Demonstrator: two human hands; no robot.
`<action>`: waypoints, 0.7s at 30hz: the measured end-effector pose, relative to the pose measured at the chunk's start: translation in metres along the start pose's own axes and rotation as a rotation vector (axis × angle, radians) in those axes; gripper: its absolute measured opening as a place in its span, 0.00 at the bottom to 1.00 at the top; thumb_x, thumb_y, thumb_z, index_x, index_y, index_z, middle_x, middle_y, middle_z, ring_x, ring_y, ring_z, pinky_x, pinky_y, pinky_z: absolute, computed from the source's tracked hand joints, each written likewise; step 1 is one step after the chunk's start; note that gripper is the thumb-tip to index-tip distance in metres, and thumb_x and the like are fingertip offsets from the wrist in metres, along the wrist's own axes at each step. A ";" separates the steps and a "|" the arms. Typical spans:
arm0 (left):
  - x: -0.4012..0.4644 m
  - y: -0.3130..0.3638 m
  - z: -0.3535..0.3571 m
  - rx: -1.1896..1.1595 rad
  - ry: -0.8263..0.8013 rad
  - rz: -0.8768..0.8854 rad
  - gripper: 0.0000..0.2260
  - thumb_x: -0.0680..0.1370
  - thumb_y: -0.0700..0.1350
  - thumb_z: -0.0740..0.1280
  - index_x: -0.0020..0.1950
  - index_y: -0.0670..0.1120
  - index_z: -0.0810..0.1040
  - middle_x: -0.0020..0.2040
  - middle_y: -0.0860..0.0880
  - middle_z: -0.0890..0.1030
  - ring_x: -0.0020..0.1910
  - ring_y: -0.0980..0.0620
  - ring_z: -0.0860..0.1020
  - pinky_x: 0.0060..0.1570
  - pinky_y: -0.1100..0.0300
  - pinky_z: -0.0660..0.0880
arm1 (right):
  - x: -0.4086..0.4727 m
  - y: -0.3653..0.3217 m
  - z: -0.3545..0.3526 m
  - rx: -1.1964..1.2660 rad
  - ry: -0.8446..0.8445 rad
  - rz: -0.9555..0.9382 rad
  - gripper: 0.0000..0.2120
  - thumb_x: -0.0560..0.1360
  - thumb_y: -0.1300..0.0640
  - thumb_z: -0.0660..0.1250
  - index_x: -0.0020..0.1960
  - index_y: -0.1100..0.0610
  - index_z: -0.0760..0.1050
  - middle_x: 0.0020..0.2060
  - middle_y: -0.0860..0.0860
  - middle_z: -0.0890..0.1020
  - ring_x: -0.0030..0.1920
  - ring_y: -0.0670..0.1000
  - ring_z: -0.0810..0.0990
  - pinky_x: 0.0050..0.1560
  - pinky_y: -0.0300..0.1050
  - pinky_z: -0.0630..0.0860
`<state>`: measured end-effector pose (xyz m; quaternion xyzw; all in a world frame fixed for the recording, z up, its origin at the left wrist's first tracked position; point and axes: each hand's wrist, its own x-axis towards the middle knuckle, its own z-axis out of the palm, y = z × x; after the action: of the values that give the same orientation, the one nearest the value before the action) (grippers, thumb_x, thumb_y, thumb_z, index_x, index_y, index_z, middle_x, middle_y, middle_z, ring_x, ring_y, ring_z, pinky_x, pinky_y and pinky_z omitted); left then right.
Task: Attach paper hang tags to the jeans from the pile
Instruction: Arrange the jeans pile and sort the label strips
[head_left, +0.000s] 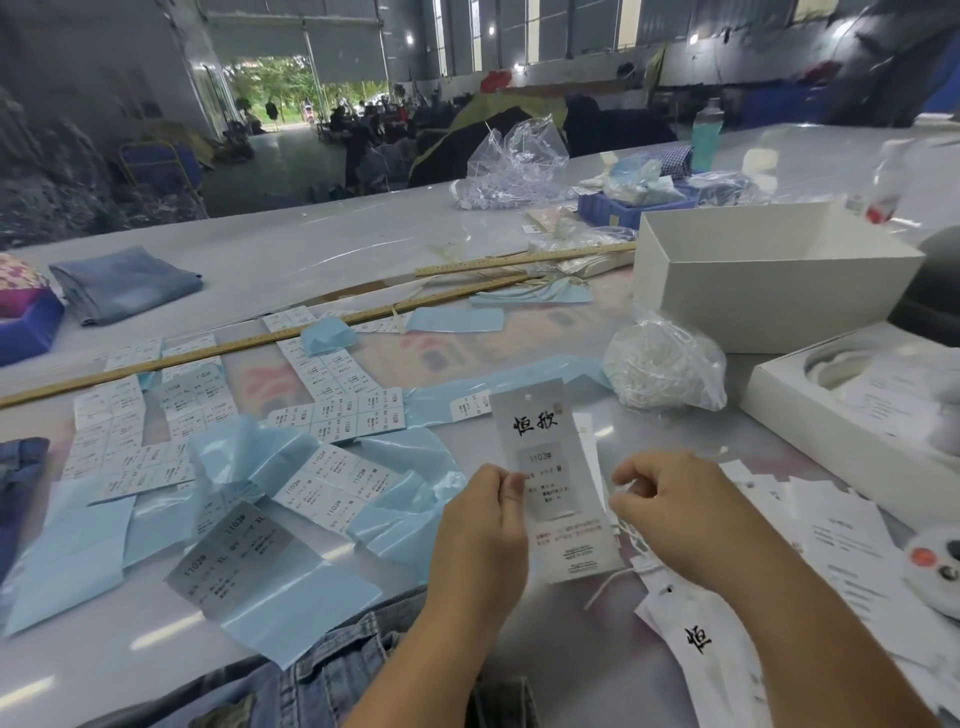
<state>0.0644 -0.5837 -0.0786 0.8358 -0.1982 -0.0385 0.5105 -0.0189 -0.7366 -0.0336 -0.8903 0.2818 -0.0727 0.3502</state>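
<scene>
- Hang tag (553, 483) held upright above the desk (363, 244), near the front edge, printed face toward the camera.
- Left hand (485, 530) pinching the tag's left edge between thumb and curled fingers (511, 486); a firm hold by the look of it.
- Right hand (670, 506) with fingers curled at the tag's right side, seemingly pinching the white string (618, 577) that trails down from behind the card.
- Tag likely light and stiff enough to stand unsupported, yet easy to crease; best held by an edge, clear of the small hole near its top.
- String thin, limp, probably slippery; needs a fingertip pinch close to its end for threading.
- Jeans (322, 670) lying at the desk's near edge, just below the hands; heavy, floppy denim, best taken at a belt loop or the waistband.
- More tags (696, 639) lying just right of the hands.
</scene>
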 end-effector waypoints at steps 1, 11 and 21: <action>0.000 0.001 -0.001 -0.015 0.000 -0.005 0.15 0.84 0.51 0.58 0.38 0.50 0.70 0.35 0.53 0.78 0.32 0.59 0.73 0.30 0.66 0.68 | 0.000 0.002 0.001 -0.017 -0.029 -0.002 0.04 0.75 0.57 0.67 0.47 0.48 0.78 0.40 0.45 0.81 0.39 0.45 0.80 0.39 0.42 0.75; 0.004 0.010 -0.004 0.093 -0.024 -0.081 0.14 0.81 0.53 0.64 0.39 0.48 0.73 0.36 0.53 0.78 0.34 0.56 0.73 0.32 0.64 0.66 | -0.006 -0.002 0.010 0.132 -0.049 -0.027 0.07 0.73 0.56 0.65 0.41 0.52 0.81 0.38 0.47 0.84 0.39 0.48 0.82 0.43 0.45 0.79; 0.013 0.013 -0.004 0.158 -0.115 -0.123 0.14 0.81 0.50 0.65 0.37 0.46 0.78 0.33 0.53 0.79 0.30 0.58 0.73 0.29 0.66 0.66 | -0.008 0.016 0.034 0.151 0.094 -0.043 0.13 0.69 0.64 0.64 0.48 0.48 0.77 0.33 0.46 0.79 0.34 0.41 0.76 0.31 0.32 0.66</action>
<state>0.0736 -0.5908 -0.0637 0.8804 -0.1783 -0.1019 0.4274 -0.0217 -0.7221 -0.0691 -0.8628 0.2724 -0.1432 0.4012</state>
